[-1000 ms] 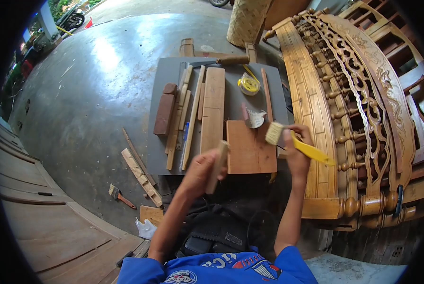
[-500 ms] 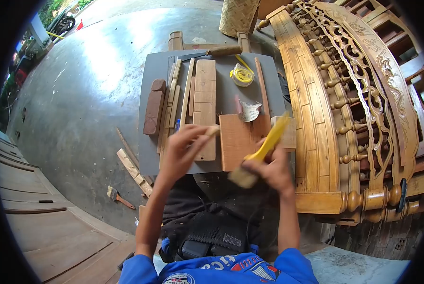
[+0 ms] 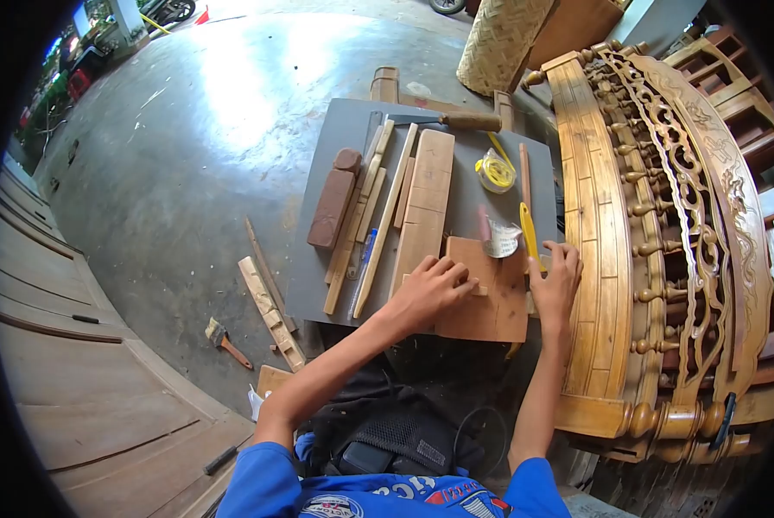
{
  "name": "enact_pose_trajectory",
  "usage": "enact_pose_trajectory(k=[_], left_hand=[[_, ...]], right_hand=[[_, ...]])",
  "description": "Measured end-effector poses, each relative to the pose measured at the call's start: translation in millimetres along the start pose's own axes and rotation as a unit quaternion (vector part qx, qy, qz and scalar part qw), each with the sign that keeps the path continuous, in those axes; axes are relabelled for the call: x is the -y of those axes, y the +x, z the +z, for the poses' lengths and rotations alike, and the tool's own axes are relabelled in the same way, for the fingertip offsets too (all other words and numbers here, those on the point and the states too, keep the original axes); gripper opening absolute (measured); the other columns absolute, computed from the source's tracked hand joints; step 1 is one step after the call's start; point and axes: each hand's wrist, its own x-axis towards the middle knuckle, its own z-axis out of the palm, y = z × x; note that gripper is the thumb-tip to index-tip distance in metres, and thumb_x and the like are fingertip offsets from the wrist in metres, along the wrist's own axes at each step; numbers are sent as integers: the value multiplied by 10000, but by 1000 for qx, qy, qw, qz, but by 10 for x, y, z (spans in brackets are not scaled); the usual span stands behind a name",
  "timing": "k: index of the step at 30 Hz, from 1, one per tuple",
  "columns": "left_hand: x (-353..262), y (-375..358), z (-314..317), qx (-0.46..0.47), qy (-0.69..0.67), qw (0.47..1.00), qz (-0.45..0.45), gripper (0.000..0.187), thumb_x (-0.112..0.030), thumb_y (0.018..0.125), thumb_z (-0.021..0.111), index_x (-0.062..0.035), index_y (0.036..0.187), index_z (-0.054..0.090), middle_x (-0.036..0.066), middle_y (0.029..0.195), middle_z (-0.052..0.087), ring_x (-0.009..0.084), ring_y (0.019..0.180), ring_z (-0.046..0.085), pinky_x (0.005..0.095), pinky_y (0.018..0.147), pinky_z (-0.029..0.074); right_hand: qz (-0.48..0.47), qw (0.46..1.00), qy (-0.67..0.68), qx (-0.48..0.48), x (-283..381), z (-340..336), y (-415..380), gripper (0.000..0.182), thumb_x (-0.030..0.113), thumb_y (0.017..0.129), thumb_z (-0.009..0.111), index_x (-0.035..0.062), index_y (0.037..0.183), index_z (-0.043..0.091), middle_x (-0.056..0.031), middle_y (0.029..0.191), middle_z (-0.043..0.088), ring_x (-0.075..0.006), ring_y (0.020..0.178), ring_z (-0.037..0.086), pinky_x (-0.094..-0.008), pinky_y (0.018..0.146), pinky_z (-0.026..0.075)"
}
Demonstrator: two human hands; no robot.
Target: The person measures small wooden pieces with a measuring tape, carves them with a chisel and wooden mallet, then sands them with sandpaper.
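Observation:
My left hand rests palm down with its fingers curled over a small pale wood strip, whose end shows past the fingertips. Under it lies a flat reddish-brown board at the table's near edge. My right hand is at the table's right edge, thumb and fingers apart. Beside its thumb a brush with a yellow handle lies with the handle pointing away from me; the hand hides its bristle end. A crumpled, printed silvery packet sits at the board's far edge.
The grey table carries a long marked wood block, thin strips, a dark red-brown block, a wooden-handled saw and a yellow tape roll. Carved wooden furniture stands close right. A paintbrush lies on the floor.
My right hand has moved right and set the yellow-handled brush down at the table's right side. My left hand has brought the small wood strip down onto the board. The view has shifted.

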Motion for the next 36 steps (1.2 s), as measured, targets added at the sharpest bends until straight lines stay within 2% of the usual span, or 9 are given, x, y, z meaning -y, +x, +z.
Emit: enact_pose_trajectory(k=[9,12,16,19,22,25,28,32,36], left_hand=[[19,-449,-793,-144,-33,976,-158,311,-78,718,677,-108,1023,624,70,950,573,243,932,528,377,825,396],[134,-890,-897,-181,-36,951,-250,248,-21,720,659,-68,962,639,94,893,584,269,874,548,369,780,427],[116,-1266,-983,-205,-40,924,-319,208,6,733,648,-37,937,640,114,877,590,277,831,572,353,731,454],[93,-1350,-1108,-241,-27,908,-341,198,19,738,641,-30,931,640,118,864,594,268,795,586,342,694,465],[42,-1417,-1231,-251,-36,895,-366,188,25,742,640,-29,922,644,108,844,597,250,759,595,330,671,469],[35,-1382,-1288,-253,-57,895,-363,182,26,745,637,-32,917,648,101,839,598,234,745,599,314,652,472],[-70,-1193,-1380,-244,-139,900,-333,191,39,754,620,-21,933,647,92,859,609,175,733,601,279,637,472],[-298,-854,-1385,-217,-323,877,-282,222,38,769,610,18,990,620,105,914,599,146,773,593,259,661,475],[-616,-540,-1341,-151,-594,748,-254,248,2,805,603,33,1050,587,106,951,584,131,801,581,239,681,472]], right_hand=[[-145,975,133,-104,468,-343,-41,198,25,751,566,39,945,597,-128,985,538,-302,954,506,-413,843,405],[-164,970,177,-13,351,-183,369,216,30,745,573,35,960,595,-154,988,553,-325,967,518,-413,841,414],[-195,978,71,-7,122,825,1491,528,309,644,742,13,1031,538,-188,1045,585,-319,1065,523,-404,976,350],[-124,959,-149,208,524,665,1530,663,428,598,763,49,1092,533,-245,1081,563,-361,1116,488,-457,1043,244],[-175,948,-176,200,553,643,1595,686,416,572,766,74,1118,530,-208,1038,583,-330,1091,505,-495,1050,202],[-277,960,-34,-34,462,434,1450,692,362,545,756,83,1130,515,-126,954,551,-256,996,525,-462,1069,193],[-331,932,127,-69,672,-266,1037,755,230,547,778,85,1228,485,-140,1029,483,-293,957,515,-447,963,370],[-407,881,240,-5,903,-987,278,742,221,552,777,86,1236,523,-144,1003,479,-273,854,543,-395,743,482],[-388,801,345,298,957,-1174,-253,783,244,566,759,19,1261,478,-153,931,530,-291,828,566,-359,753,473]])
